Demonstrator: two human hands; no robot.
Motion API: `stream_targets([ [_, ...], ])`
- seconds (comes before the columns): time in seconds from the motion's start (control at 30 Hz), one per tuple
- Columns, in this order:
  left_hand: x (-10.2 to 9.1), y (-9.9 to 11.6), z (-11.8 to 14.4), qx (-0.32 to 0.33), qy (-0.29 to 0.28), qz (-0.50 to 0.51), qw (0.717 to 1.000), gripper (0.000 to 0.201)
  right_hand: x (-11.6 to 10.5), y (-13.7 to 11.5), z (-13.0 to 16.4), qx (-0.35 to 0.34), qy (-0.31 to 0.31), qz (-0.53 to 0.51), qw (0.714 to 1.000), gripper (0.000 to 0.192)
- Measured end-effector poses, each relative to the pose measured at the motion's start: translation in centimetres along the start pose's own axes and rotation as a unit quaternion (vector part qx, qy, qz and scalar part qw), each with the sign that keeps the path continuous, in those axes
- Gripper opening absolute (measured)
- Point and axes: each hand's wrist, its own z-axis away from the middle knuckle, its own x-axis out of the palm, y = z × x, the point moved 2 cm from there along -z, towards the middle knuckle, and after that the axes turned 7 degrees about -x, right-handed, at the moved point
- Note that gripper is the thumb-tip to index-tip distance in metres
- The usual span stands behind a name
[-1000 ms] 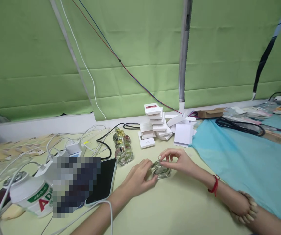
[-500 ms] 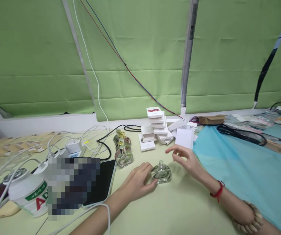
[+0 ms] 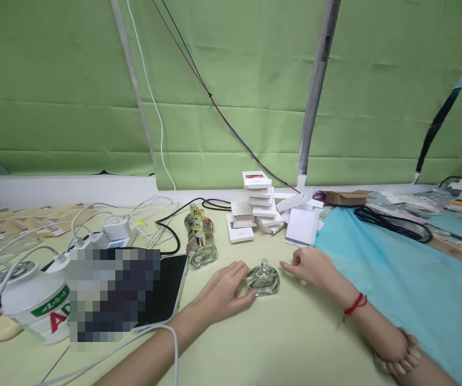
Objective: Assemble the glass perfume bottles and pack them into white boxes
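Clear glass bottle (image 3: 263, 280), red wrist string (image 3: 354, 307), blue cloth (image 3: 408, 279), green backdrop (image 3: 231, 91)

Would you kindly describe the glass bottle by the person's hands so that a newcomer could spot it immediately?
Start at the pale green table, in front of the stack of small white boxes. Between the left hand and the right hand stands a squat, rounded clear glass bottle. Unlike the gold-topped bottles clustered behind, it stands alone with a bare silver neck, the left fingers touching its side.
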Motion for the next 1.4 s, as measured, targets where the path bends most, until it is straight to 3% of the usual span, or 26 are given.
stream_targets([
  [0.2,-0.1,0.1,0.1,0.004,0.008,0.027,1.0,0.035,0.3,-0.7,0.1,-0.008,0.015,-0.033,0.999,0.029],
  [0.47,-0.2,0.2,-0.1,-0.005,-0.005,0.005,1.0,0.017,0.5,-2.2,0.3,-0.083,0.028,-0.159,0.983,0.047],
  [0.63,-0.1,0.1,-0.1,0.002,0.005,0.018,1.0,0.013,0.9,-1.8,0.3,-0.071,-0.017,-0.263,0.962,0.022],
  [0.73,-0.1,0.0,-0.1,0.002,0.004,0.024,1.0,0.014,1.7,-1.4,-0.1,-0.08,-0.014,-0.309,0.948,0.009],
  [0.83,-0.1,0.0,-0.1,-0.003,0.001,0.02,1.0,0.013,2.4,-1.4,-0.5,-0.088,0.002,-0.388,0.918,0.016],
  [0.97,-0.1,0.0,-0.1,-0.004,0.0,0.009,1.0,0.011,1.9,-1.8,-0.7,-0.045,0.017,-0.55,0.834,0.04],
  [1.07,-0.1,0.0,-0.1,-0.002,0.002,0.009,1.0,0.011,0.6,-2.1,-0.5,-0.032,0.027,-0.619,0.784,0.047],
  [1.4,0.1,-0.1,-0.1,-0.003,-0.006,0.0,1.0,0.014,0.0,-3.1,0.3,-0.075,-0.003,-0.641,0.764,0.046],
])
